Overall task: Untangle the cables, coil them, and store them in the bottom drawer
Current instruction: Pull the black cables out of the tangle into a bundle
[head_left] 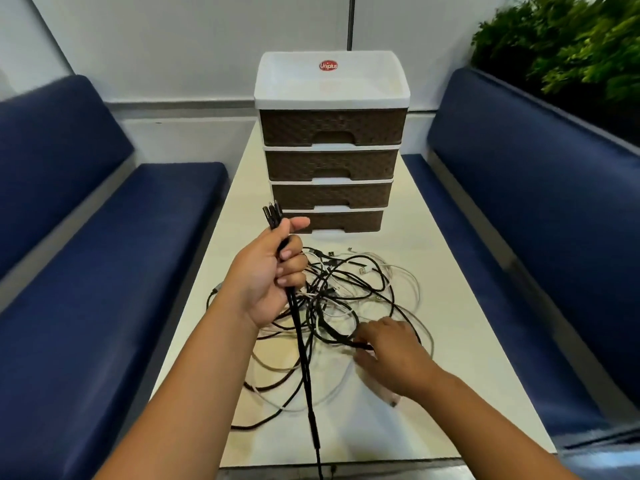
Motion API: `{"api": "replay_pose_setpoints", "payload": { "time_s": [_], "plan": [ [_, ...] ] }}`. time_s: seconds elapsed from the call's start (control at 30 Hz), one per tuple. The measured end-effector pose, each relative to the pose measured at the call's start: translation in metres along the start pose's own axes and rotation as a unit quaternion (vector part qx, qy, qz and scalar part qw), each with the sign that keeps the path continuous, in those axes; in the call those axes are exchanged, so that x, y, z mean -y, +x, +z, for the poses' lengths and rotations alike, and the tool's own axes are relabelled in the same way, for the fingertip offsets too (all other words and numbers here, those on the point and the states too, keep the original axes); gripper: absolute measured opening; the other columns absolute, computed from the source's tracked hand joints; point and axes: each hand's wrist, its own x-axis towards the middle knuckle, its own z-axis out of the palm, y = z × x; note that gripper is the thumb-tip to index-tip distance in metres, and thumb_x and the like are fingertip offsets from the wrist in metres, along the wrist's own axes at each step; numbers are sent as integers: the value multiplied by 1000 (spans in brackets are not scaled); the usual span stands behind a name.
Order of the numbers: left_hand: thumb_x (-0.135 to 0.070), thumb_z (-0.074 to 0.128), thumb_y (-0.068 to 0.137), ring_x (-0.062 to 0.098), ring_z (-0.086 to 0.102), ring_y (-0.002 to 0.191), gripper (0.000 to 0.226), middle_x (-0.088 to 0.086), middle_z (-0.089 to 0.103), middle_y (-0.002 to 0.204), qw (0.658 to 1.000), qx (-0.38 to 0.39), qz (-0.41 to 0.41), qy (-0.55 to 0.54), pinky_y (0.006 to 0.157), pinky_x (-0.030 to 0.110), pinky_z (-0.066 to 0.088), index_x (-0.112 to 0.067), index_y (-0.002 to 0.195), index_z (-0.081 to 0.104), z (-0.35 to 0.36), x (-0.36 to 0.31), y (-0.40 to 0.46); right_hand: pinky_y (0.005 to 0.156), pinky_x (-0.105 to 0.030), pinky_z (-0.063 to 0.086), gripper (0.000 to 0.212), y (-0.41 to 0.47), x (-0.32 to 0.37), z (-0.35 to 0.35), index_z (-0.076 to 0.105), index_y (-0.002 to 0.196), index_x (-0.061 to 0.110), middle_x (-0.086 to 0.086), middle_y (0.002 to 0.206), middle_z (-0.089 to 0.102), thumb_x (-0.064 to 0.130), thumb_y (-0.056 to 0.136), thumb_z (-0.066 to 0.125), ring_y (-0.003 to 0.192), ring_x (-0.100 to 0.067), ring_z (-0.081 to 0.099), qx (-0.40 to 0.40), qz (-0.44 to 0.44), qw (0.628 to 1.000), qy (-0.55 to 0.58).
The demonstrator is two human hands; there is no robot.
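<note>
- Cables (346, 299) are lying in a loose heap of black and white loops on the pale table (450, 306), just in front of the drawer unit (332, 147), and in the head view they are sprawling every which way with no single direction to them.
- A black bundle (301, 341) is running out of that heap; its long axis is standing nearly upright, the plug ends (272, 211) pointing up and away toward the drawers, the strands hanging straight down past the near table edge.
- The left hand (273, 271) is gripping that bundle just below the plugs, fingers curled tight round it, thumb sticking out to the right, palm turned toward the camera, forearm reaching up from the lower left and lifted clear of the table.
- The right hand (391, 351) is lying low over the near right side of the heap, back of the hand up, fingertips pinching one black cable (346, 339) where it is lying across the pile, forearm coming in from the lower right.
- The bottom drawer (337, 221) is sitting closed at the foot of the four-drawer stack, right behind the raised plugs.
- Blue benches (104, 271) are flanking the table on both sides, with green plants (571, 46) at the upper right.
</note>
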Motion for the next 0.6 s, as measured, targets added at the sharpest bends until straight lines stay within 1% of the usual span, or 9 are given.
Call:
{"api": "replay_pose_setpoints", "payload": {
  "time_s": [0.1, 0.2, 0.27, 0.3, 0.33, 0.4, 0.47, 0.53, 0.6],
  "plan": [
    [-29, 42, 102, 3, 21, 41, 25, -6, 30, 57, 1000, 3, -6, 22, 37, 15, 17, -10, 97, 58, -2, -8, 8, 71, -34, 43, 13, 10, 6, -49, 52, 107, 26, 4, 95, 64, 35, 99, 47, 89, -24, 59, 9, 22, 995, 99],
    [-31, 42, 102, 4, 23, 43, 28, -5, 33, 58, 999, 8, 0, 54, 39, 15, 18, -9, 91, 56, 1, -15, 15, 75, -35, 47, 16, 22, 16, -109, 54, 111, 29, 7, 103, 65, 35, 101, 43, 91, -23, 61, -75, 23, 996, 53],
    [-30, 42, 103, 5, 30, 48, 28, -4, 40, 62, 995, 16, 15, 92, 44, 17, 27, -10, 90, 57, 7, -19, 18, 81, -37, 47, 20, 26, 28, -151, 57, 114, 31, 8, 104, 66, 35, 101, 43, 93, -20, 61, -124, 10, 992, 11],
    [-29, 42, 103, 7, 37, 51, 29, -3, 46, 64, 992, 17, 27, 122, 49, 19, 34, -10, 90, 59, 11, -21, 20, 84, -38, 47, 22, 27, 34, -172, 59, 116, 34, 9, 102, 66, 37, 101, 43, 92, -19, 61, -135, 1, 991, -19],
    [-28, 41, 104, 8, 47, 57, 30, -1, 53, 68, 987, 18, 41, 156, 56, 21, 41, -10, 91, 61, 17, -23, 22, 84, -38, 45, 24, 28, 41, -191, 59, 117, 38, 11, 99, 64, 39, 100, 42, 91, -17, 60, -136, -11, 989, -58],
    [-27, 39, 104, 12, 63, 74, 32, 3, 68, 82, 974, 34, 67, 216, 74, 26, 52, -9, 97, 64, 29, -27, 25, 80, -35, 41, 26, 26, 56, -223, 60, 118, 43, 13, 94, 60, 42, 99, 43, 88, -13, 56, -118, -41, 983, -133],
    [-27, 37, 105, 14, 69, 89, 34, 5, 73, 94, 959, 67, 80, 262, 86, 26, 54, -8, 105, 65, 40, -31, 25, 72, -28, 41, 24, 22, 73, -249, 63, 115, 44, 14, 92, 60, 43, 97, 48, 86, -9, 56, -70, -62, 987, -132],
    [-29, 37, 105, 15, 70, 88, 33, 6, 73, 92, 953, 105, 72, 277, 86, 26, 54, -8, 107, 64, 49, -34, 21, 65, -20, 42, 19, 20, 85, -264, 67, 107, 40, 17, 86, 63, 43, 95, 53, 81, -4, 57, -24, -82, 991, -99],
    [-31, 37, 105, 18, 65, 72, 31, 7, 66, 76, 956, 167, 36, 237, 80, 32, 55, -11, 100, 60, 55, -34, 14, 58, -15, 38, 14, 22, 88, -271, 66, 99, 38, 21, 75, 59, 45, 91, 57, 74, 3, 56, -32, -90, 992, -80]
  ]
}}
